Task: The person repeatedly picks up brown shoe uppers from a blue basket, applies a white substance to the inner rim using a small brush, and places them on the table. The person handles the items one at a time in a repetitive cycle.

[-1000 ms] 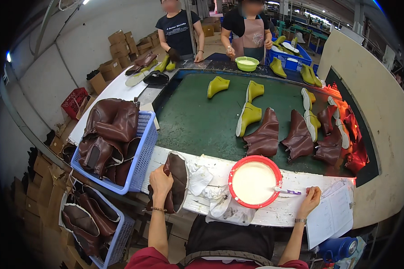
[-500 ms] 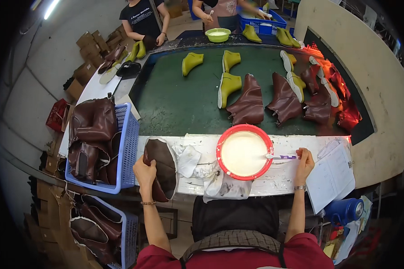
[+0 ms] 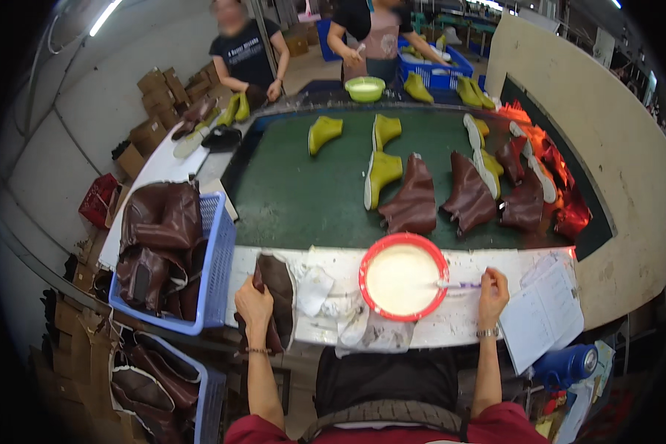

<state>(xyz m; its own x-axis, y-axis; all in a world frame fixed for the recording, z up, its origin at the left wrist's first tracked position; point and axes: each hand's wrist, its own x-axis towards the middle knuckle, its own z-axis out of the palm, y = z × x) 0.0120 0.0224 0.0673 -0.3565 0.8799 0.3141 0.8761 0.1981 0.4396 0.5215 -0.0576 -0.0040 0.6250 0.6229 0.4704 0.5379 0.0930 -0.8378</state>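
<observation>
My left hand (image 3: 254,305) is closed on the near-left edge of a brown leather boot upper (image 3: 277,292), its dark inner side showing and the held edge folded up. In my right hand (image 3: 493,294) is the purple-and-white handle of a small brush (image 3: 462,286). The brush's white head end reaches over the rim of a red bowl (image 3: 445,266) and touches or hovers at the cream-coloured liquid (image 3: 401,280); I cannot tell which. Crumpled white cloths (image 3: 314,288) lie between the upper and the bowl.
Brown uppers fill a blue basket (image 3: 218,244) at left, with another basket (image 3: 213,403) below it. Green and brown boots (image 3: 409,198) lie on a green conveyor belt (image 3: 288,200) ahead, near a red-lit opening. Papers (image 3: 544,318) and a blue flask (image 3: 566,368) sit right. Two people work beyond.
The view has tilted up, so the bench sits lower in the picture. My left hand has folded the upper's edge inward more. The brush stays at the bowl in my right hand.
</observation>
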